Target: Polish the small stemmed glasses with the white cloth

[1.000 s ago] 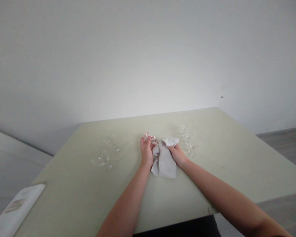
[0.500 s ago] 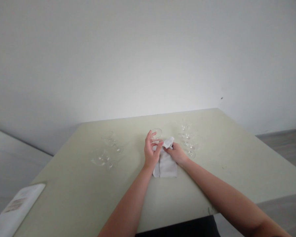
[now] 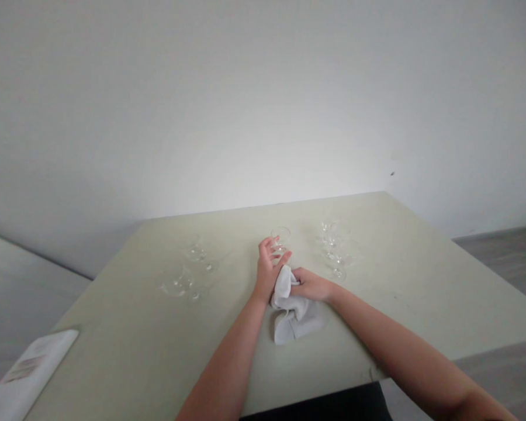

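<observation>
The gray cloth (image 3: 294, 305) has moved toward the near edge of the desk (image 3: 135, 345), clamped in the right grip (image 3: 309, 285), while the left grip (image 3: 268, 270) curls around a clear glass (image 3: 283, 238) closer to the far edge.

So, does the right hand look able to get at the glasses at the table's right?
Probably yes: nothing visible stands between the right hand and those nearby glasses, though the cloth it grips would likely hinder picking one up.

A pale wall (image 3: 263, 111) rises behind the far edge of the table (image 3: 425, 286) — brightest just above it. Grey floor (image 3: 512, 252) shows past the right edge.
</observation>
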Available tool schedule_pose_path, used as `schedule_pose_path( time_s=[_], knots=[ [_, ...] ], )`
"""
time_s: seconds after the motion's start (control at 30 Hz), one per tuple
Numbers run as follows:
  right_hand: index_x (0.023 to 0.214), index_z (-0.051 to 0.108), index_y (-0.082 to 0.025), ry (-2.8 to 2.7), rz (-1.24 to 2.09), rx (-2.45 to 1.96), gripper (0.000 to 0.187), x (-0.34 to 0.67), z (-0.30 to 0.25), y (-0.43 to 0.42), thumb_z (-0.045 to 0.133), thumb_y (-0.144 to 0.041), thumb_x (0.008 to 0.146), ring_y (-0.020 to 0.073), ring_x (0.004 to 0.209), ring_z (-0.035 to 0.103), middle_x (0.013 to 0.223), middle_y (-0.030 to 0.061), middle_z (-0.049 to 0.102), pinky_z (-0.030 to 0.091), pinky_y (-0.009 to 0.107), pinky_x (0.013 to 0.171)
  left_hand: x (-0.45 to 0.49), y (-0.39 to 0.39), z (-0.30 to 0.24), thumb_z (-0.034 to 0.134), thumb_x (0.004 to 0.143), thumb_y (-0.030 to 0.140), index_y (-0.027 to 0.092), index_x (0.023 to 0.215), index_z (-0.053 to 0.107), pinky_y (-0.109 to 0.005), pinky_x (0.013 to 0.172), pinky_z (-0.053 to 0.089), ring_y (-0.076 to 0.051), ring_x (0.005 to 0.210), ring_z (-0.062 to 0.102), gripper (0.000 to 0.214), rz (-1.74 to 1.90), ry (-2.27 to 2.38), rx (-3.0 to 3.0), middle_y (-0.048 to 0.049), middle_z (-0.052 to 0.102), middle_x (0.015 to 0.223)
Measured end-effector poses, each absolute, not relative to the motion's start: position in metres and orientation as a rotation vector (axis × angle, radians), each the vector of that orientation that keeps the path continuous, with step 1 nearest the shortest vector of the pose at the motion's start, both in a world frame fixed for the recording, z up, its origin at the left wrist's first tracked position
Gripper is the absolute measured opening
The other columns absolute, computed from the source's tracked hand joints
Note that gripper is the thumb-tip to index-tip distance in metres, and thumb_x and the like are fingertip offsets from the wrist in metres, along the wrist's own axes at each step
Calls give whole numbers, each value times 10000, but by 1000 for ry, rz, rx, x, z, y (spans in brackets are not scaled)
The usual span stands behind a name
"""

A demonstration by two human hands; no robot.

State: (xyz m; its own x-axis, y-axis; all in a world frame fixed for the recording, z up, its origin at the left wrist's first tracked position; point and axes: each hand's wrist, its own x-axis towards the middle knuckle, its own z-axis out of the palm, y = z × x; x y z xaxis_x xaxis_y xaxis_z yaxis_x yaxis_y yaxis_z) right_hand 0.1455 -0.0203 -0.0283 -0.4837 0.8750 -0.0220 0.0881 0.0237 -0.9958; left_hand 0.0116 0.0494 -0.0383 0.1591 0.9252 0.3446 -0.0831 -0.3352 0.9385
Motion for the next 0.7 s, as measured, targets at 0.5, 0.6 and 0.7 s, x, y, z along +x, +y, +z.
schedule_pose_path(
  time_s=[0.5,0.6,0.7],
  knots=[
    [773,746,-142,-1865,1889,-629,344,148,-11,-30,779,-466,660,155,582,639,653,-2,696,534,247,578,50,62,-49,600,843,203,219,995,584,-390,867,399,-267,1033,542,154,907,1240,2479,-95,615,1047],
    [817,752,-151,-1874,1845,-684,345,149,-14,-29,765,-468,683,159,650,661,725,4,726,543,248,649,65,68,-48,614,843,201,215,975,564,-360,813,413,-243,927,577,142,934,1186,2468,-75,634,956],
    [875,748,-150,-1900,1830,-679,351,151,-21,-26,744,-463,717,161,722,678,813,18,741,545,254,715,73,70,-46,601,857,207,215,892,569,-344,803,421,-230,900,586,48,877,1115,2532,-60,642,895]
  ],
)
